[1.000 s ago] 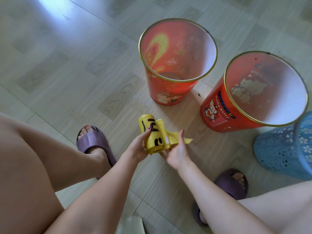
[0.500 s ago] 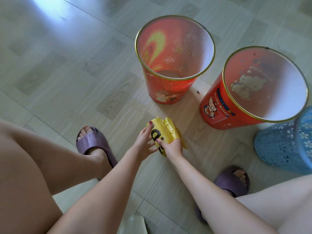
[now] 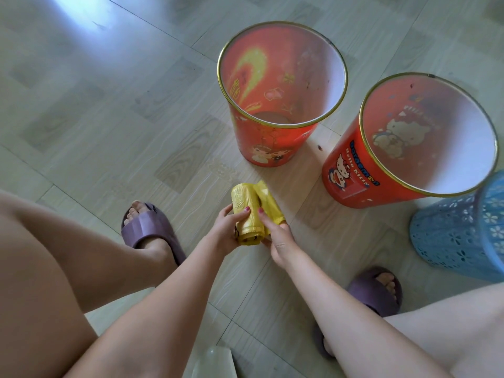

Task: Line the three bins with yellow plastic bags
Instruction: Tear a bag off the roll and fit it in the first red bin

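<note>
A roll of yellow plastic bags (image 3: 249,211) is held low over the floor between both hands. My left hand (image 3: 227,227) grips the roll from the left. My right hand (image 3: 275,236) pinches the loose yellow end on its right side. Two red bins with gold rims stand beyond: one (image 3: 272,143) straight ahead, one with a cartoon cat print (image 3: 351,175) to its right. A blue perforated bin (image 3: 458,236) stands at the right edge, partly cut off. All three bins show no bag inside.
My feet in purple slippers rest on the tiled floor, one (image 3: 147,227) left of the hands, one (image 3: 379,290) at lower right. My bare legs fill the lower corners. A pale translucent object (image 3: 212,362) lies at the bottom edge.
The roll has turned in my hands: the black print faced up earlier, now a plain yellow side shows. The hands have closed in together around it and the loose flap is tucked shorter.
</note>
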